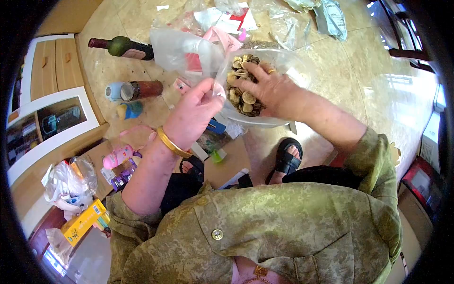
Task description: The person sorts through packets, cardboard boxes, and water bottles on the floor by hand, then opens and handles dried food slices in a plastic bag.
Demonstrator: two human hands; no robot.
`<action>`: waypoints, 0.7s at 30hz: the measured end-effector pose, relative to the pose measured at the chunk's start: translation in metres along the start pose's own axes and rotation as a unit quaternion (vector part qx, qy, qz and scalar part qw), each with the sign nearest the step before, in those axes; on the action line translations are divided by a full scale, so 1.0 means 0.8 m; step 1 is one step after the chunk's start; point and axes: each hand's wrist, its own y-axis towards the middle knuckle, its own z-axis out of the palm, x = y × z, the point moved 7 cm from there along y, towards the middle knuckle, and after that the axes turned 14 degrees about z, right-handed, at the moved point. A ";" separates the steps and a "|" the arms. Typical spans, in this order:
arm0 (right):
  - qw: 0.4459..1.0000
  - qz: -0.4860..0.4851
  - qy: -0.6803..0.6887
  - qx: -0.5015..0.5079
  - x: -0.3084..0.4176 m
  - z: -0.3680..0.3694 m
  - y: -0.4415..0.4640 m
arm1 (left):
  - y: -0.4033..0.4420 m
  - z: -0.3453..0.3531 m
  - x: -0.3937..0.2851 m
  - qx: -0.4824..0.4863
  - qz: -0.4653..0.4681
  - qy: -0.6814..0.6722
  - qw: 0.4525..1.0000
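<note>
A clear plastic bag [272,117] stands spread wide in front of me, with dried mushrooms [248,98] inside. They look pale brown and dark, with cracked caps. At the bag's left edge, my left hand [193,112] is closed, thumb and fingers pinching the plastic rim. My right hand [280,93] reaches into the bag from the right. Its fingers are stretched out and apart over the mushrooms, touching them; the fingertips are partly hidden among the pieces. A milky translucent plastic sheet or bag [176,53] lies just beyond my left hand.
On the floor to the left are a dark green wine bottle [128,48], a reddish-brown cylinder [147,90] and a light blue can [113,92]. Plastic wrappings [291,29] litter the far floor. A wooden cabinet [56,66] borders the left; my sandalled foot [288,158] is below the bag.
</note>
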 end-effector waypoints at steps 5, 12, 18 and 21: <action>0.995 0.040 -0.088 -0.004 0.015 0.025 0.014 | -0.002 0.011 0.006 0.004 0.017 0.025 1.000; 1.000 0.010 -0.015 0.014 -0.005 0.042 0.017 | -0.007 0.015 0.020 0.038 -0.010 0.035 0.999; 0.954 -0.039 0.291 -0.064 -0.034 -0.012 0.009 | 0.000 0.001 0.014 -0.008 -0.002 -0.005 1.000; 0.882 -0.044 0.469 0.030 -0.050 -0.013 0.012 | 0.003 -0.003 0.012 -0.024 0.004 -0.004 1.000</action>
